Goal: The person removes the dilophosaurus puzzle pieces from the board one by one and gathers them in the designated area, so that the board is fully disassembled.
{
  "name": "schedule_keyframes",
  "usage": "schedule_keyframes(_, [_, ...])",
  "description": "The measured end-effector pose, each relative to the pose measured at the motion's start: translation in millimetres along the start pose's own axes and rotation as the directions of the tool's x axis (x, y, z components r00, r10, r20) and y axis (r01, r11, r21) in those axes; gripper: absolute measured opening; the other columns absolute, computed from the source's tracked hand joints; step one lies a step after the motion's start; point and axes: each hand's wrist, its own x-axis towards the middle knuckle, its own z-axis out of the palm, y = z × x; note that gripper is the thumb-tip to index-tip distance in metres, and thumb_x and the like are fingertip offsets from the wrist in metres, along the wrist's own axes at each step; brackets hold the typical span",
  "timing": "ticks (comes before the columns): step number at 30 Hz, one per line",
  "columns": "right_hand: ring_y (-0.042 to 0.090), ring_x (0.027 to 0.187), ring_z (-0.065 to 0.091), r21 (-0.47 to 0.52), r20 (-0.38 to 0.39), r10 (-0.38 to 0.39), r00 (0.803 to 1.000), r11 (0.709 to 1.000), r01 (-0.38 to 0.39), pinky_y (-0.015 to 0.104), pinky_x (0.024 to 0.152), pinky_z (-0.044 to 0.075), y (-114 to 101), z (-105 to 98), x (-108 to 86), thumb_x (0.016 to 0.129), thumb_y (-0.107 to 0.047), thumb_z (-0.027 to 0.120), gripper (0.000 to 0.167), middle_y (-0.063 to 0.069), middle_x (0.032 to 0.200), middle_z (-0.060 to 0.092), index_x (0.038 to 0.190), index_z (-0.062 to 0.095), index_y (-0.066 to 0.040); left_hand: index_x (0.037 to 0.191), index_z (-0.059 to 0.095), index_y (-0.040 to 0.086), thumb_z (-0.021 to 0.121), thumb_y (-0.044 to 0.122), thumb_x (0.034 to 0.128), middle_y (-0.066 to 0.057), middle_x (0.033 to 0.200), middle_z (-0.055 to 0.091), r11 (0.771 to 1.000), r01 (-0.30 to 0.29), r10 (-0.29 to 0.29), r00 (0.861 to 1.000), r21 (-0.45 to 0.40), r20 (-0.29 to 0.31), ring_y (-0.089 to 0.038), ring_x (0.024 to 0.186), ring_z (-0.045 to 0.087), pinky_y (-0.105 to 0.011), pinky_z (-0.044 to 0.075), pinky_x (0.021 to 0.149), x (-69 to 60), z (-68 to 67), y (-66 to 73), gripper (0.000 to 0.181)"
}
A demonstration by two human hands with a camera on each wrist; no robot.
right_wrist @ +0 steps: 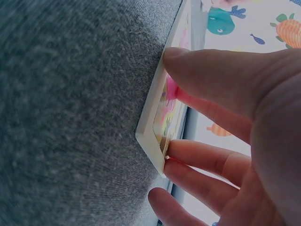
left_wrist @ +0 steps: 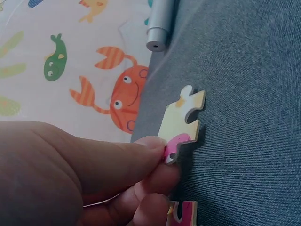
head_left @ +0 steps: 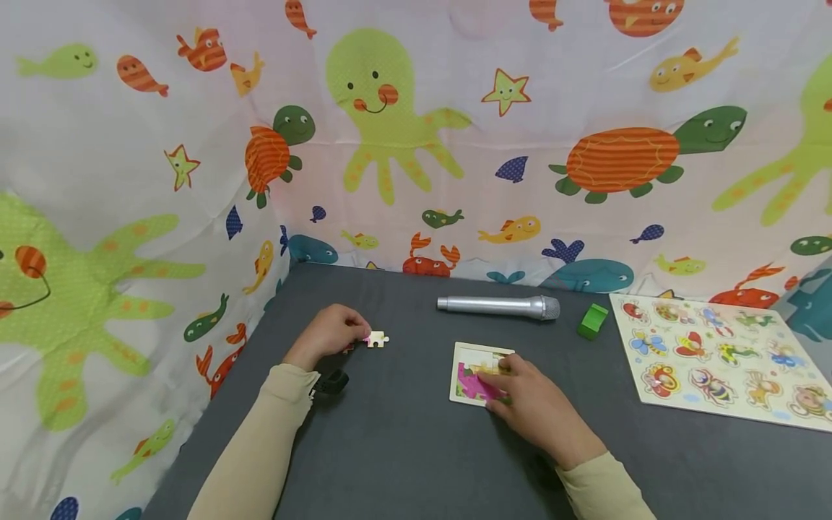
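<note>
Between thumb and fingertips, my left hand [head_left: 333,332] pinches a jigsaw piece [left_wrist: 181,122], pale yellow with a pink corner. A second piece with pink on it [left_wrist: 190,213] lies on the table just below those fingers, partly hidden. My right hand [head_left: 536,404] rests on the small square puzzle tray [head_left: 453,375]. In the right wrist view its thumb [right_wrist: 202,70] touches one edge of the tray, one finger reaches onto the pink picture, and other fingertips touch by the other edge. Pink and yellow pieces lie inside the tray, partly covered by the hand.
A silver microphone [head_left: 497,307] lies behind the tray, with a green block [head_left: 592,321] right of it. A wooden insect puzzle board [head_left: 721,361] lies at the right. A curtain with sea animals [head_left: 416,130] hangs behind and left of the dark table [head_left: 390,448].
</note>
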Motion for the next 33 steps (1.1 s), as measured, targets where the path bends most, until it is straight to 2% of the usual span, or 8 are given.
schedule_keyframes(6, [0.021,0.100,0.059,-0.015,-0.020,-0.032,0.999,0.999,0.032,0.042,0.092,0.059,1.1,-1.7,-1.4,0.090,-0.030,0.089,0.046,0.009,0.118,0.062,0.134,0.078,-0.023,0.102,0.085,0.016,0.074,0.024,0.1032,-0.004,0.100,0.076,0.999,0.009,-0.009,1.000,0.037,-0.007,-0.021,0.080,0.062,-0.033,0.051,0.069,-0.8,1.9,1.5,0.014])
schedule_keyframes(17, [0.019,0.099,0.059,-0.018,-0.026,-0.048,0.999,0.999,0.047,0.043,0.090,0.059,2.2,-1.3,-1.1,0.089,-0.031,0.090,0.046,0.007,0.116,0.063,0.134,0.078,-0.024,0.100,0.085,0.016,0.075,0.024,0.1024,-0.005,0.102,0.076,0.998,0.026,-0.027,1.000,0.052,0.001,-0.022,0.084,0.063,-0.033,0.053,0.071,0.4,-0.2,0.6,0.013])
schedule_keyframes(23, [0.022,0.103,0.063,-0.026,-0.025,-0.037,0.999,0.999,0.037,0.046,0.096,0.060,1.6,-0.3,-0.2,0.090,-0.031,0.090,0.046,0.009,0.120,0.066,0.133,0.079,-0.024,0.099,0.086,0.017,0.077,0.025,0.1007,-0.005,0.104,0.078,0.999,0.041,-0.040,0.999,0.032,-0.013,-0.024,0.085,0.064,-0.034,0.053,0.070,-1.6,-1.4,1.3,0.012])
schedule_keyframes(28, [0.029,0.113,0.067,-0.037,-0.019,-0.017,1.000,0.999,0.016,0.052,0.102,0.059,1.7,0.7,0.2,0.089,-0.033,0.089,0.045,0.011,0.125,0.070,0.132,0.079,-0.022,0.099,0.087,0.017,0.079,0.025,0.0992,-0.005,0.106,0.079,0.999,0.038,-0.037,0.999,0.029,-0.019,-0.023,0.086,0.064,-0.033,0.054,0.070,-2.7,-1.2,1.8,0.012])
schedule_keyframes(33, [0.031,0.116,0.068,-0.032,-0.021,-0.003,1.000,0.999,0.002,0.053,0.103,0.059,1.4,0.9,-0.2,0.088,-0.032,0.090,0.045,0.012,0.128,0.070,0.130,0.079,-0.021,0.100,0.087,0.016,0.079,0.025,0.0992,-0.005,0.106,0.079,0.998,0.050,-0.050,0.998,0.028,-0.029,-0.023,0.086,0.064,-0.033,0.054,0.069,-2.3,-0.2,2.4,0.012])
